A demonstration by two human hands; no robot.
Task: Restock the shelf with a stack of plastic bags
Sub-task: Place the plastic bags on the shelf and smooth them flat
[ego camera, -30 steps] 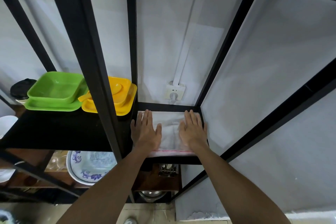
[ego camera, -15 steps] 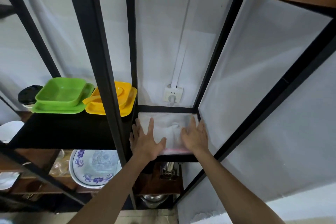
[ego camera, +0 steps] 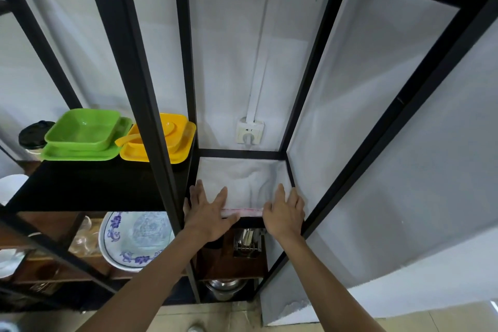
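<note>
You are resting both hands on the stack of plastic bags (ego camera: 244, 183), which is lying flat in the narrow right-hand bay of the black metal shelf (ego camera: 140, 67), filling that bay from side to side. Its pink-striped edge is facing you at the front lip, and the sheet is running back toward the wall socket (ego camera: 249, 131); whether it is longer front to back or side to side, you cannot tell from here. Your left hand (ego camera: 208, 213) is lying open at the near left corner, fingers spread and straight, pressing down on the bags. Your right hand (ego camera: 285, 211) is lying at the near right corner, fingers straight and close together, its fingertips on the bags beside the right post. The bags are looking rumpled in the middle, between your hands. On the wider shelf to the left, green dishes (ego camera: 82, 133) and yellow dishes (ego camera: 161, 140) are sitting side by side.
</note>
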